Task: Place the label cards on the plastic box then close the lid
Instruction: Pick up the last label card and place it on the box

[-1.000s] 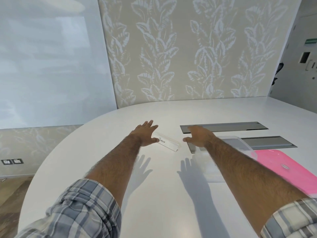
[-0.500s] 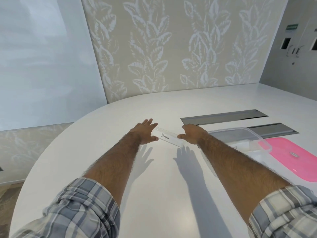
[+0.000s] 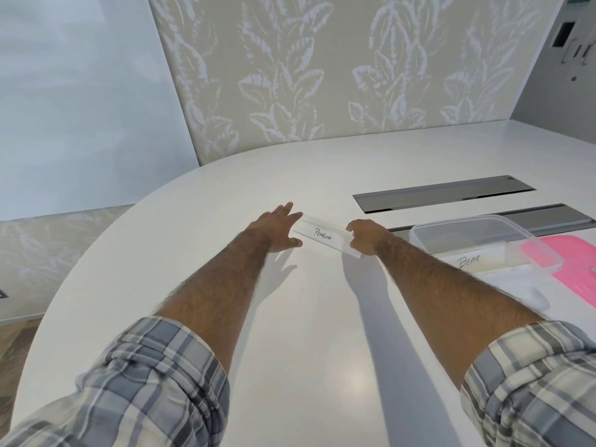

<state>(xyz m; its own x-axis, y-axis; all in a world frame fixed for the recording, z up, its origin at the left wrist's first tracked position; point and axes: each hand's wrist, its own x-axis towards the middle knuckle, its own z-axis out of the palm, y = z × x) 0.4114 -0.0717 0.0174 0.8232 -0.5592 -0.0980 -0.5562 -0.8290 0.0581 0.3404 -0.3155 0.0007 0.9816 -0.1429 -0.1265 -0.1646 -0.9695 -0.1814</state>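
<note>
A clear label card marked "PENGUIN" (image 3: 322, 235) is held between my two hands just above the white table. My left hand (image 3: 277, 229) grips its left end with fingers spread along the far edge and thumb at the near edge. My right hand (image 3: 366, 237) pinches its right end. To the right stands the clear plastic box (image 3: 429, 230), open, with a card marked "BEAR" (image 3: 471, 261) lying inside. The pink lid (image 3: 577, 266) lies flat on the table to the right of the box.
Two dark grey recessed cable slots (image 3: 442, 193) run across the table behind the box. The round white table (image 3: 306, 333) curves away at the left, with a leaf-patterned wall behind it. A door stands at the far right.
My right hand has moved left from over the slot onto the card's right end. The penguin card now sits held between both hands, and my view has shifted left and closer.
</note>
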